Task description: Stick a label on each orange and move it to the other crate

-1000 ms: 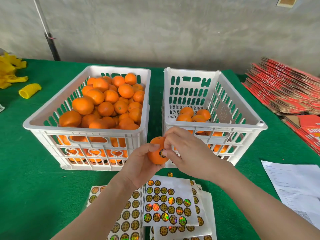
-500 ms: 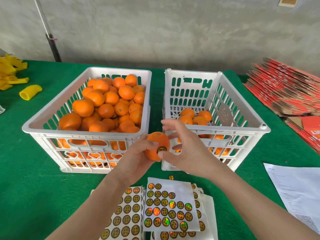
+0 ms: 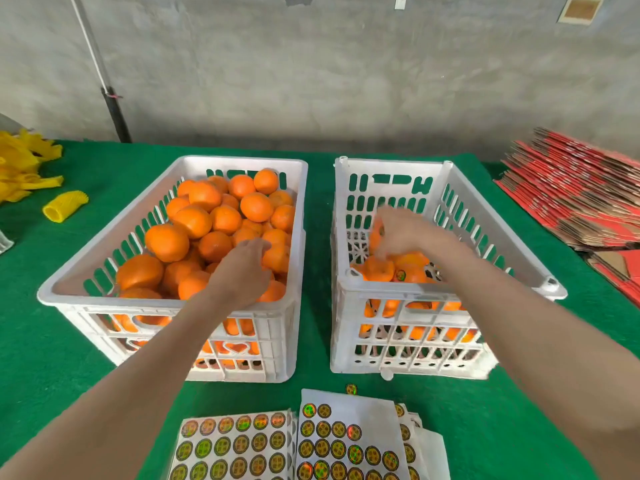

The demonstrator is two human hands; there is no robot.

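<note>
Sheets [image 3: 325,441] of labels lie nearest, on the green cloth [image 3: 52,341]. 0.5 s ago both hands met above them on one orange; now they are apart, one per crate.

Left hand [image 3: 242,268]: forearm crosses the near rim of the left crate [image 3: 104,301], fingers laid fairly straight on the pile [image 3: 194,220], gripping nothing.

Right hand [image 3: 398,233]: reaches into the right crate [image 3: 391,165], motion-blurred. The orange [image 3: 375,233] sits at its fingertips; held or released, cannot tell.
</note>
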